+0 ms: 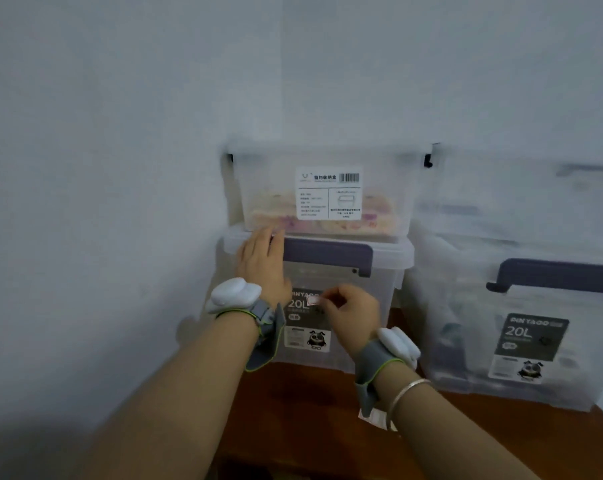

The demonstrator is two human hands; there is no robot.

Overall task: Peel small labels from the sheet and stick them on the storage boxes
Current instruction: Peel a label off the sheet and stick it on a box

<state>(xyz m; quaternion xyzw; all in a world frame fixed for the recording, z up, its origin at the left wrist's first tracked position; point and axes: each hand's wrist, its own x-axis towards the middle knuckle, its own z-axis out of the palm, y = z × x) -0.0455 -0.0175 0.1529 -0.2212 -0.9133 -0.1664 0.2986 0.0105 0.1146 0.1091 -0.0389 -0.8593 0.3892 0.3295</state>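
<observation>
Nearest the camera, two bare forearms reach forward over a brown wooden counter point(293, 403), each wrist wrapped in a grey strap carrying one white sensor pod; the right wrist also wears one silver bangle point(409, 393). Just under the right forearm a scrap of white paper point(374, 418) lies on the counter, partly hidden, and whether it is the label sheet cannot be told. The right hand point(352, 311) has its fingers curled in, pinching one small white label point(314, 300) with a reddish border, held against the dark printed sticker on the front of the near storage box point(359, 327), beside the "20L" print. The left hand point(263, 263) is flat with fingers straight, resting on the upper left of that same box, its fingertips reaching the lid rim just beside the purple handle point(328, 252). Three translucent storage boxes are plainly in view: this one, a smaller clear box point(269, 195) stacked on its lid with one white barcode sticker and pale pink and yellow contents inside, and a second 20L box point(466, 306) standing to the right with its own purple handle and dark sticker. Something blurred and translucent sits on top of that right box. Behind everything is a plain pale wall point(120, 116).
</observation>
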